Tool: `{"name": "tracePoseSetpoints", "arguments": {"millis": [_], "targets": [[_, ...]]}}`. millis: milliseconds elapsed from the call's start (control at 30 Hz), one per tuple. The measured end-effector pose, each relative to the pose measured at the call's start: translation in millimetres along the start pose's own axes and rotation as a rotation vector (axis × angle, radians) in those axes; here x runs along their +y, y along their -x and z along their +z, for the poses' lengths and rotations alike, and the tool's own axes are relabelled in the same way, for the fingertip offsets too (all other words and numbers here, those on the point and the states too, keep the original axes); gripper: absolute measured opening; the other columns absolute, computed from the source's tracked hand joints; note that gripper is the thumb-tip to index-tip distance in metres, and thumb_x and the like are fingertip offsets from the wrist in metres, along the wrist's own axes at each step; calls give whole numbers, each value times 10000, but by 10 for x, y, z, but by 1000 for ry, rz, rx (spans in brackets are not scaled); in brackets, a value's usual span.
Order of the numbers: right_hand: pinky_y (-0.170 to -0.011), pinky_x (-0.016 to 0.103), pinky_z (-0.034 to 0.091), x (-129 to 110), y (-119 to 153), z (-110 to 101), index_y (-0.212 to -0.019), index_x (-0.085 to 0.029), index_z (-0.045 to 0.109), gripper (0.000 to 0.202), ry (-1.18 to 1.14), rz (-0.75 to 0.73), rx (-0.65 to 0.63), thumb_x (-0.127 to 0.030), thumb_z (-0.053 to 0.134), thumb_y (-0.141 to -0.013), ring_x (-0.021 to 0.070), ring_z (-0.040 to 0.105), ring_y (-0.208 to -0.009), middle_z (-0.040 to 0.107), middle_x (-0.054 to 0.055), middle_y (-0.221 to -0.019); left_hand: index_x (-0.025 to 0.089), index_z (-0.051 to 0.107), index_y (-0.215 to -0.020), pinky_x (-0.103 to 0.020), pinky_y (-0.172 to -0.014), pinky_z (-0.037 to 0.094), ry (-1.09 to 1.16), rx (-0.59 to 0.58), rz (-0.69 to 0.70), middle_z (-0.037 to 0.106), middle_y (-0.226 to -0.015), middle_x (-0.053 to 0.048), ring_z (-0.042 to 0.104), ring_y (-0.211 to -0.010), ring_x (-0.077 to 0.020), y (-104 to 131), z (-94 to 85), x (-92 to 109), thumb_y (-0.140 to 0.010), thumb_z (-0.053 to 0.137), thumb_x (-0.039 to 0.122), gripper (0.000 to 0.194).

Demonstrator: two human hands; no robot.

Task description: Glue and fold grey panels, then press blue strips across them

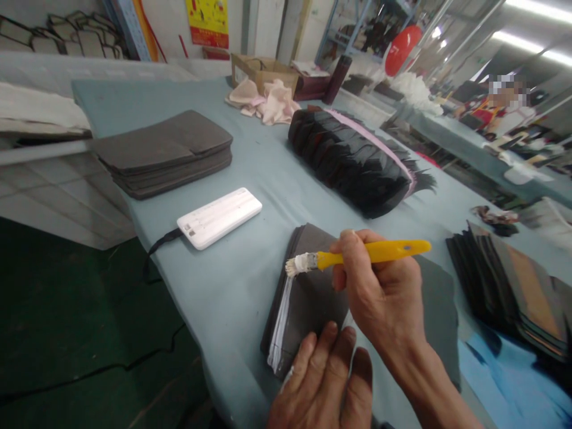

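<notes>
My right hand (pixel 384 292) grips a paintbrush (pixel 388 250) with a yellow handle. White paste coats its bristles, which are at the left edge of a stack of dark grey sheets (pixel 313 298). Along that edge runs a wet white strip. My left hand (pixel 326 381) lies flat on the near part of the stack with its fingers stretched out. A dark flat panel (pixel 438 316) lies beneath and to the right of my right hand.
On the blue-green table (pixel 214 298) are a white power bank (pixel 218 217) with a black cable, another grey stack (pixel 165 149), a strapped black bundle (pixel 353 161), pink cloth (pixel 268 102) and dark pieces (pixel 509 286). Behind stands a cardboard box (pixel 263 71). A person (pixel 509 113) is at the far right.
</notes>
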State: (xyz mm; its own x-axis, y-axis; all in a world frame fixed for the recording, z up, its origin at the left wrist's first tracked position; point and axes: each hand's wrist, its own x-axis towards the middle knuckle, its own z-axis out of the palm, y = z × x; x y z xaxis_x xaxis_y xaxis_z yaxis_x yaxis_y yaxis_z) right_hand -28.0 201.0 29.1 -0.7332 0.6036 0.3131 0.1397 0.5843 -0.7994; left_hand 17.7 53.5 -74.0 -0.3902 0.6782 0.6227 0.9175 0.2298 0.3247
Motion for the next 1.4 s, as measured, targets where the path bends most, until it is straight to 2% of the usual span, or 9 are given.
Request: {"name": "tracePoseSetpoints", "arguments": {"millis": [300, 467, 600, 767, 933, 1067, 1200, 1267, 1400], "targets": [[-473, 250, 420, 143, -299, 44, -734, -214, 666, 416, 43, -18, 80, -503, 575, -1018, 121, 547, -438, 574, -38, -483, 172, 657, -1385, -347, -1320, 359, 23, 11, 12, 669, -1520, -81, 537, -1501, -247, 9, 22, -17, -1055, 571, 156, 341], [-515, 276, 419, 205, -478, 64, -744, -209, 679, 417, 93, -54, 107, -501, 552, -1013, 133, 540, -442, 581, -33, -484, 183, 623, -1444, -331, -1281, 426, 32, -21, 7, 676, -1513, -62, 541, -1499, -230, 24, 9, -34, -1079, 508, 193, 383], [-571, 286, 449, 274, -647, 67, -721, -211, 672, 406, 104, -80, 145, -474, 549, -1004, 146, 571, -476, 588, -25, -489, 134, 529, -1538, -357, -1228, 495, 83, -77, 3, 656, -1530, -109, 522, -1514, -266, 10, -15, -44, -1094, 504, 357, 498], [-554, 279, 427, 320, -697, -89, -751, -207, 659, 429, 11, -120, 251, -524, 546, -1017, 137, 545, -477, 584, -29, -510, 91, 391, -1616, -452, -1194, 541, 190, -249, -56, 544, -1622, -161, 509, -1517, -331, -94, -172, -26, -1005, 613, 388, 716], [-498, 264, 384, 163, -361, -426, -820, -199, 671, 369, -89, -120, 323, -492, 579, -1023, 115, 502, -452, 577, -43, -533, 132, 298, -1655, -515, -1195, 532, 234, -281, -102, 472, -1667, -182, 438, -1560, -331, -176, -369, 17, -1018, 586, 300, 719], [-472, 264, 391, -13, 75, -724, -801, -207, 680, 323, -148, -82, 417, -478, 656, -975, 120, 521, -460, 585, -34, -542, 182, 375, -1627, -466, -1183, 542, 255, -304, -169, 464, -1684, -147, 456, -1553, -272, -287, -543, -5, -1093, 482, 334, 565], [-445, 282, 401, -140, 577, -1005, -769, -219, 698, 319, -131, -24, 551, -494, 744, -926, 129, 535, -444, 585, -16, -542, 194, 502, -1562, -438, -1271, 444, 283, -318, -175, 567, -1622, -90, 527, -1511, -216, -492, -776, -209, -1132, 394, 349, 470], [-465, 302, 426, -173, 840, -1131, -784, -239, 710, 287, -97, 53, 594, -484, 733, -930, 138, 555, -464, 594, -2, -558, 194, 590, -1487, -442, -1285, 429, 261, -401, -127, 635, -1557, -80, 573, -1473, -218, -579, -876, -364, -1132, 387, 344, 436], [-501, 364, 452, -47, 1330, -1366, -789, -300, 708, 326, -13, 239, 621, -596, 696, -925, 162, 558, -500, 604, 25, -588, 225, 614, -1474, -496, -1291, 410, 137, -655, 32, 579, -1610, -90, 533, -1502, -278, -645, -997, -616, -1046, 632, 452, 485]]}}
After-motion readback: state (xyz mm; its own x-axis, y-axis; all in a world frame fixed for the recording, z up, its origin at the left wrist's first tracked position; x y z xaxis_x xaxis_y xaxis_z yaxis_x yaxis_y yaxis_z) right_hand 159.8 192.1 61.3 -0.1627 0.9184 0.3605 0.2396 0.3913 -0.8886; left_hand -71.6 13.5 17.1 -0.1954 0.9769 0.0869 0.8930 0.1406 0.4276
